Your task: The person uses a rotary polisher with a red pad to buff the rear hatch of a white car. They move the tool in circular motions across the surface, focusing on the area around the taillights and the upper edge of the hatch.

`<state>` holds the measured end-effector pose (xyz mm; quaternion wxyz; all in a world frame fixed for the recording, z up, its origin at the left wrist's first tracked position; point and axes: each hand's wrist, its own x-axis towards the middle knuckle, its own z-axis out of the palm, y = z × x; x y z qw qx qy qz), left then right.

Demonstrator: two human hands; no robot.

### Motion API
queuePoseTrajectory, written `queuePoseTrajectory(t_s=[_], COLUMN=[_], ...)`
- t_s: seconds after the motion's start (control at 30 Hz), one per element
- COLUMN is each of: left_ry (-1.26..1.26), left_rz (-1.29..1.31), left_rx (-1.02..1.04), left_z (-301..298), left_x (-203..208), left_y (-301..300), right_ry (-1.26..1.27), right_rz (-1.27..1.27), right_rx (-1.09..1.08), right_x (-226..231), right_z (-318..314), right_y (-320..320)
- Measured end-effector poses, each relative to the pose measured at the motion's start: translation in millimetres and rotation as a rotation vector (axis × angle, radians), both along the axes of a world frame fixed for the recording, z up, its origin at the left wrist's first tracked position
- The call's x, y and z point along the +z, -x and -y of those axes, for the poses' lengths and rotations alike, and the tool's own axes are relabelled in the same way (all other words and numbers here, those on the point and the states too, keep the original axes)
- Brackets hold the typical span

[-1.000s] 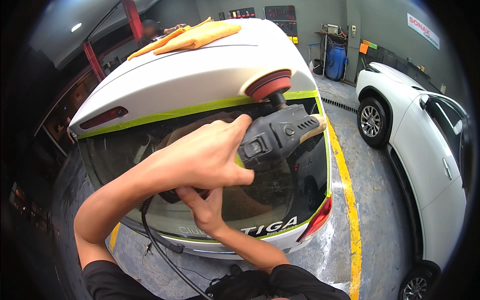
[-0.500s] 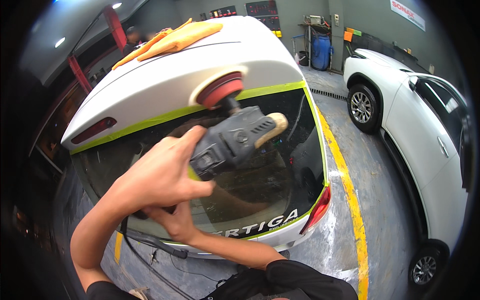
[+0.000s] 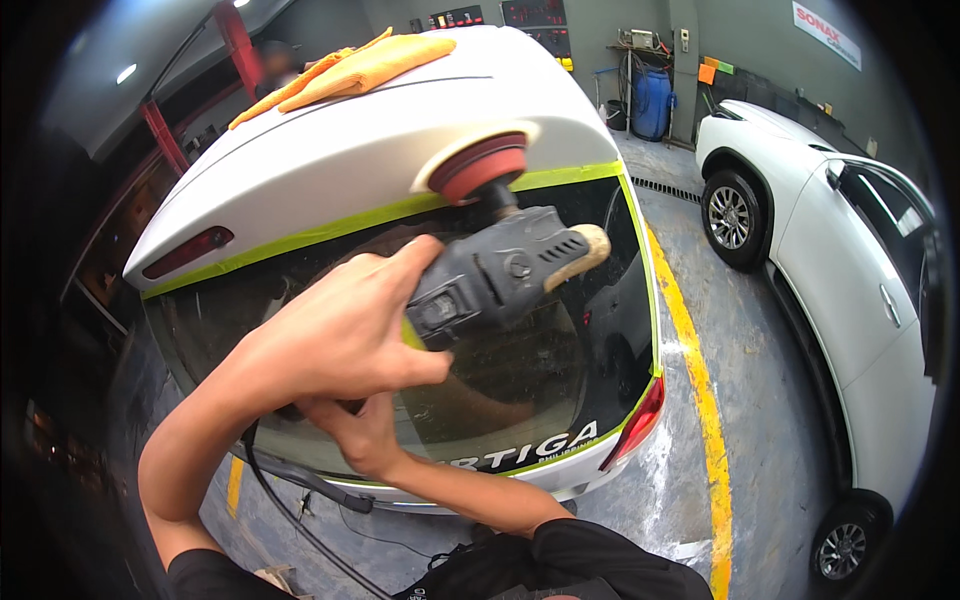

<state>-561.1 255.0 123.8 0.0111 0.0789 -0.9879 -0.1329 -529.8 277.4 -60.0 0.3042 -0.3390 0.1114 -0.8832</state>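
Observation:
A dark grey polisher stands tilted over the rear window, its red backing plate and pale pad against the white rear spoiler. My left hand is closed around the polisher's body, with the thumb towards its switch side. Below it, my right hand grips the rear end of the tool; its fingers are partly hidden behind the left hand. Yellow-green masking tape runs along the seam between spoiler and rear window. A power cord hangs from the tool's rear.
Folded orange cloths lie on the roof. A rear wiper crosses the lower window, left of a red tail light. Another white car is parked at right beyond a yellow floor line. A blue drum stands behind.
Both hands have moved the polisher to the right, and its pad sits further right on the spoiler. The view has shifted slightly.

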Motion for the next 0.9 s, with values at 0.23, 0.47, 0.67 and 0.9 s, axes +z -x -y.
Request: queuePoseTrajectory(t_s=[0.23, 0.47, 0.67, 0.9], left_ry=[-0.065, -0.097, -0.105, -0.107], left_rz=[-0.002, -0.035, -0.08, -0.089], left_rx=[-0.038, -0.033, -0.021, 0.015], left_z=[-3, 10, 29, 48], left_x=[-9, -11, -14, -17], left_y=[35, 9, -23, -55], right_ry=[-0.076, -0.118, -0.1, -0.047], right_rz=[-0.093, -0.13, -0.16, -0.174], right_rx=[-0.078, -0.085, -0.062, 0.025], right_x=[-9, -17, -11, -14], right_z=[-12, -1, 14, 35], right_y=[46, 22, -4, -36])
